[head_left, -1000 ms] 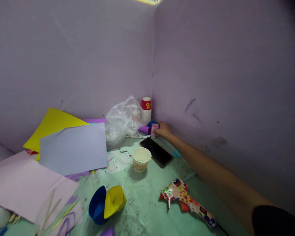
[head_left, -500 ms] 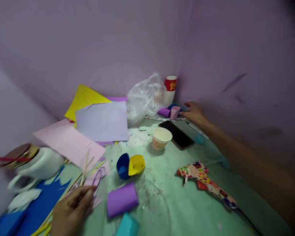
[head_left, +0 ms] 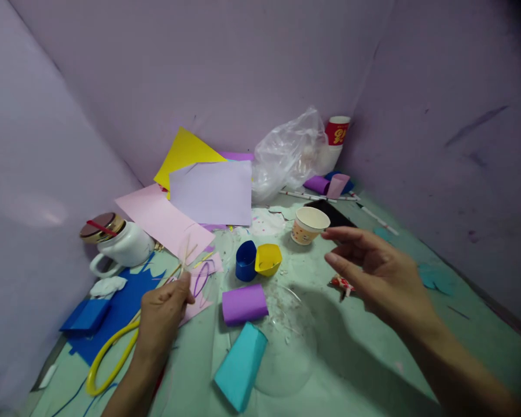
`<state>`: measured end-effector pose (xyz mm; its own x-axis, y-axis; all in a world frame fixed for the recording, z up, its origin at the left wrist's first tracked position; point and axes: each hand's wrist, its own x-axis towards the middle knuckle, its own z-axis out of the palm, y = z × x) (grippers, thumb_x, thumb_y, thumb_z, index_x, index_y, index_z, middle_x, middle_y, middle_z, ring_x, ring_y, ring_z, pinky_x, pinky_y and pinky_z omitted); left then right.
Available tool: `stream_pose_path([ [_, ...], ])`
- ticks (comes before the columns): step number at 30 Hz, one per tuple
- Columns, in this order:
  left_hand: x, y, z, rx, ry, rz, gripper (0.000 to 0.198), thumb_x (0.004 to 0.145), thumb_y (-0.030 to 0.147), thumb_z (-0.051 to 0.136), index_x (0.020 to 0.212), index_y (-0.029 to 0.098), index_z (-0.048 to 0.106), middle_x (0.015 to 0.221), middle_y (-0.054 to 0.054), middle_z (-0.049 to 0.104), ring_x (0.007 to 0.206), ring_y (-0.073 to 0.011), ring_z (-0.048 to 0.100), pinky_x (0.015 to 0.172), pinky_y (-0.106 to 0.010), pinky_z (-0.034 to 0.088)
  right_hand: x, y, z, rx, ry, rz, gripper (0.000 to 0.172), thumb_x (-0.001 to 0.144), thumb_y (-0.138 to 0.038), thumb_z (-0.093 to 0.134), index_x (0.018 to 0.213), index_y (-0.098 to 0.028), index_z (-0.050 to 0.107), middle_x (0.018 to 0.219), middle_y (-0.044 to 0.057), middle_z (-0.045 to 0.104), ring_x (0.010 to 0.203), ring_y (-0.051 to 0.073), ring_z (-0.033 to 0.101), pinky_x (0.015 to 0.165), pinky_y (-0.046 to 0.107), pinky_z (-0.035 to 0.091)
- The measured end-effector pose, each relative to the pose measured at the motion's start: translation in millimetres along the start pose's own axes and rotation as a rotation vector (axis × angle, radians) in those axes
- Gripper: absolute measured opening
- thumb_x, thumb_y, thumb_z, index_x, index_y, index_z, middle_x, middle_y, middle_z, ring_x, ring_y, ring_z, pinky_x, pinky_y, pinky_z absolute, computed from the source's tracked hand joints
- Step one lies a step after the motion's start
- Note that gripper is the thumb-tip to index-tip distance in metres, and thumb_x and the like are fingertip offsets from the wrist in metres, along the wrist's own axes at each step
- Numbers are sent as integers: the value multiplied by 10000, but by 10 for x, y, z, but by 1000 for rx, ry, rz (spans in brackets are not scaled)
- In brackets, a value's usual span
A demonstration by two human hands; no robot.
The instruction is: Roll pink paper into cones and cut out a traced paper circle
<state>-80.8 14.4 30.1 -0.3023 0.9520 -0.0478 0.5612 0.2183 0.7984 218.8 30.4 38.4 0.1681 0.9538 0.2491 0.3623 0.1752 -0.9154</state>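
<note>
My left hand (head_left: 162, 310) is pinched shut on thin sticks (head_left: 186, 262), which stand up over the pink sheet (head_left: 165, 217). My right hand (head_left: 375, 272) hangs loosely open and empty, near the cup (head_left: 309, 225). Between my 2 hands lie a purple roll (head_left: 244, 304) and a teal roll (head_left: 241, 373).

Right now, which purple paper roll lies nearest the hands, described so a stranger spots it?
On the green table, find the blue cup and yellow cup side by side. Just in front lies the purple roll; the teal roll is nearer the camera, and the other purple roll sits by the far corner.
</note>
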Motion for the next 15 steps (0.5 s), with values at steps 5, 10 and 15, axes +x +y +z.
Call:
stream_pose_path([
  [5, -19, 147, 44, 91, -330, -15, 421, 587, 536, 602, 407, 167, 509, 446, 33, 377, 490, -108, 345, 478, -242, 233, -194, 99, 167, -3, -66, 61, 269, 739, -364, 628, 991, -269, 625, 856, 63, 682, 670, 208, 624, 583, 362, 510],
  [10, -48, 170, 153, 106, -436, -103, 412, 588, 537, 614, 502, 135, 639, 467, 5, 470, 495, -117, 367, 480, -245, 233, -317, 154, 302, -45, -160, 85, 241, 755, -332, 607, 987, -265, 621, 915, 57, 692, 700, 202, 640, 673, 378, 521],
  [15, -43, 114, 164, 7, -426, -134, 390, 572, 523, 617, 568, 136, 657, 536, -16, 555, 532, -128, 429, 517, -245, 327, -357, 187, 379, -34, -193, 61, 224, 775, -296, 585, 994, -259, 614, 901, 42, 691, 712, 185, 642, 680, 346, 527],
])
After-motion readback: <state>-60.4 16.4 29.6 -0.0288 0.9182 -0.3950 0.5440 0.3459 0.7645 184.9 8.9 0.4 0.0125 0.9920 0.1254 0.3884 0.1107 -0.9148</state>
